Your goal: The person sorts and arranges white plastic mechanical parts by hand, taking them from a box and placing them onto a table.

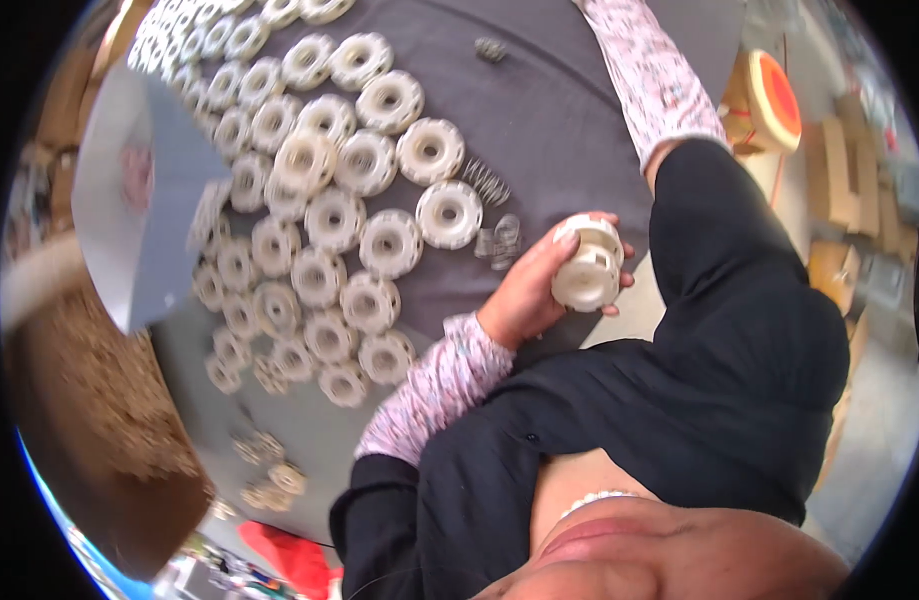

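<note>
My left hand is closed around a white plastic spool-shaped piece, with the thumb along its side and fingertips showing at the far side. The piece looks like two notched round halves, one above the other. It is held at the table's near edge, close to my lap. My right sleeve stretches out past the top of the picture, so that hand is hidden. Loose metal coil springs lie on the table near my left hand, beside many white notched plastic rings.
Dark cloth covers the table, and the rings spread across its left side. A grey-white panel stands at the left. One more small coil lies farther off. An orange-topped stool and cardboard boxes stand on the right.
</note>
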The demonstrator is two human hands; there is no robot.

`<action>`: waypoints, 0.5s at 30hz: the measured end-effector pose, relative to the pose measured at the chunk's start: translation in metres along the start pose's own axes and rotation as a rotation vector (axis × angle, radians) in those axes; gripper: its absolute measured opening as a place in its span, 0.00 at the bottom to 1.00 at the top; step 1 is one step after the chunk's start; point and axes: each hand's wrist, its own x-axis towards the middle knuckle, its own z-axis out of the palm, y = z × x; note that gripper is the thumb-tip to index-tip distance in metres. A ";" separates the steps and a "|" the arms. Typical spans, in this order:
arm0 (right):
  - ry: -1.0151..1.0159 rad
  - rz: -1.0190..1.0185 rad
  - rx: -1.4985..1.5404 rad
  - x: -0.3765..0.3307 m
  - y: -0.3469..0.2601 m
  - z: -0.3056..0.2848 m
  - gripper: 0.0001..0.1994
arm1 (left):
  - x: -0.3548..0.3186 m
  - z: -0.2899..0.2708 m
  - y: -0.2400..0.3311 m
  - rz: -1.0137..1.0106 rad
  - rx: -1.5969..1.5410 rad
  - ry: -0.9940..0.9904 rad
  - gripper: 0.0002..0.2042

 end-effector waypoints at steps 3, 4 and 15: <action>-0.123 -0.088 0.150 -0.058 -0.059 -0.026 0.31 | -0.010 -0.005 -0.004 0.060 0.038 -0.008 0.27; -0.103 -0.094 0.169 -0.074 -0.064 -0.042 0.28 | -0.012 -0.003 -0.007 0.110 0.041 -0.027 0.27; -0.412 0.330 1.383 -0.216 -0.182 -0.170 0.20 | -0.111 0.017 -0.033 0.134 0.086 0.226 0.26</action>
